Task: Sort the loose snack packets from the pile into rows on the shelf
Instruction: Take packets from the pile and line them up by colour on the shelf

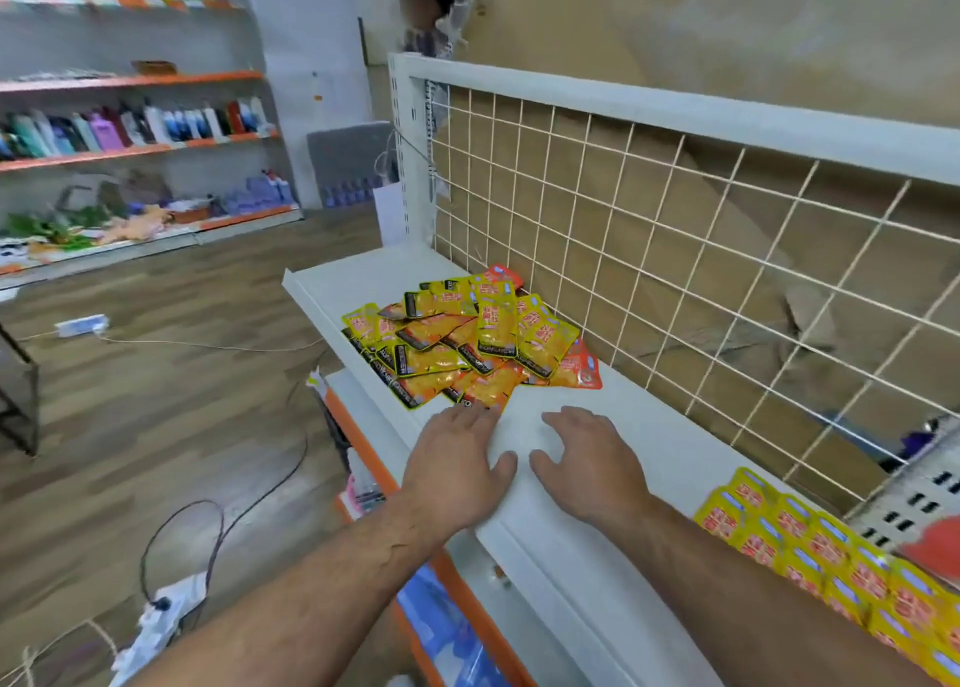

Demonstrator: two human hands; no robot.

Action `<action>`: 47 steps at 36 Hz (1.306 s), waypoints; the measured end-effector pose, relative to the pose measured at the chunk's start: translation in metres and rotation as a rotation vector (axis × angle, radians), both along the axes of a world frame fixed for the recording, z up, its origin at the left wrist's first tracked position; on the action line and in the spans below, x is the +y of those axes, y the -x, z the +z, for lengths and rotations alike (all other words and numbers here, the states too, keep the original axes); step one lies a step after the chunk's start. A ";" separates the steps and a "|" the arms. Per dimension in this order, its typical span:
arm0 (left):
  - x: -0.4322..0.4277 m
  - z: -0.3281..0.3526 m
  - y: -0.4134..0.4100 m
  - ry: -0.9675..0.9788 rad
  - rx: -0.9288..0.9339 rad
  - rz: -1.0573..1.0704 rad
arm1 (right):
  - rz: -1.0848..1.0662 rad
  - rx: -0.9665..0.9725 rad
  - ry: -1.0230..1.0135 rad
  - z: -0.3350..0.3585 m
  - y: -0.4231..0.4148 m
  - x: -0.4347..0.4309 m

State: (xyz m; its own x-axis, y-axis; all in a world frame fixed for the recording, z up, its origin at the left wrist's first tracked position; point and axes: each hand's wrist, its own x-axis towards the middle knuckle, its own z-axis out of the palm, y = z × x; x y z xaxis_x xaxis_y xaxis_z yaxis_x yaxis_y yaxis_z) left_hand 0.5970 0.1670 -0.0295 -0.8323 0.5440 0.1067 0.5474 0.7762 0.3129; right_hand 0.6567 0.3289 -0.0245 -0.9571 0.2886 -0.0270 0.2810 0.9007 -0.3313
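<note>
The left hand (457, 470) and the right hand (589, 457) are laid palm-down side by side on the white shelf (670, 447), fingers straight and slightly spread, and nothing is held in either. The pile of yellow and orange snack packets (467, 340) is found just beyond the left fingertips, which reach the edge of its nearest packet. Rows of yellow packets (831, 551) are seen to the right of the right forearm, against the wire grid (675, 208).
</note>
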 end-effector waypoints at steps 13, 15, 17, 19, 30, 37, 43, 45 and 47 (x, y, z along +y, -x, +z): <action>0.041 0.018 0.157 -0.024 0.068 -0.063 | -0.448 0.172 0.186 -0.011 0.139 0.022; 0.046 0.017 0.173 0.026 0.056 -0.089 | -0.532 0.166 0.210 -0.013 0.151 0.025; 0.050 0.014 0.185 0.067 0.043 -0.105 | -0.587 0.148 0.210 -0.016 0.160 0.027; 0.052 0.011 0.193 0.055 0.008 -0.092 | -0.638 0.139 0.204 -0.019 0.166 0.028; 0.058 0.002 0.211 0.014 -0.068 -0.062 | -0.737 0.124 0.274 -0.031 0.180 0.035; 0.059 -0.001 0.211 0.017 -0.042 -0.062 | -0.765 0.161 0.306 -0.031 0.176 0.033; 0.060 0.008 0.208 -0.024 -0.124 0.001 | -0.694 0.181 0.257 -0.026 0.170 0.030; 0.060 0.013 0.208 -0.054 -0.172 0.023 | -0.691 0.189 0.251 -0.023 0.167 0.028; 0.060 0.017 0.209 -0.083 -0.198 0.027 | -0.707 0.221 0.289 -0.019 0.163 0.027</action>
